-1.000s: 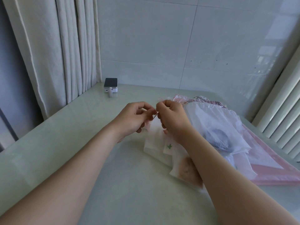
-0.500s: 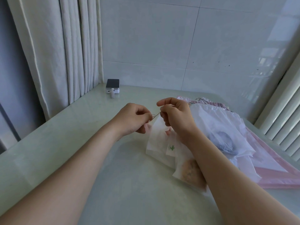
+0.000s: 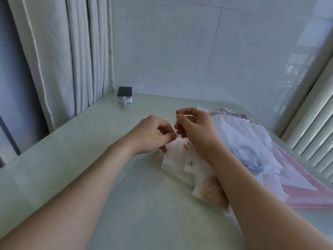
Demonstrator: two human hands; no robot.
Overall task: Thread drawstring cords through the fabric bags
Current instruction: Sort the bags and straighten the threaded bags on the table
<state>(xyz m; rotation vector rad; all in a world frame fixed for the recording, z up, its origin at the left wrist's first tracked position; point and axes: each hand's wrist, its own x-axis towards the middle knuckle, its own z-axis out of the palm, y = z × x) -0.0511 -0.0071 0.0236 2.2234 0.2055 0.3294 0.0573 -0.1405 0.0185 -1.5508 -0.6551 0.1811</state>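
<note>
Left hand (image 3: 153, 137) and right hand (image 3: 197, 131) meet above the middle of the table (image 3: 90, 141), fingers of both curled. Left thumb and forefinger are closed together on the lower end of a thin metal loop (image 3: 177, 134); the right thumb and forefinger pinch its upper end. Whether a cord is attached cannot be told.

The white fabric bag (image 3: 173, 160) lies directly beneath the hands, its top edge touching the right hand's lower fingers. A pile of bags (image 3: 243, 141) lies just right of it on a pink sheet (image 3: 306, 199). A small dark-topped device (image 3: 124, 94) stands at the far left, beside the curtain (image 3: 72, 51).
</note>
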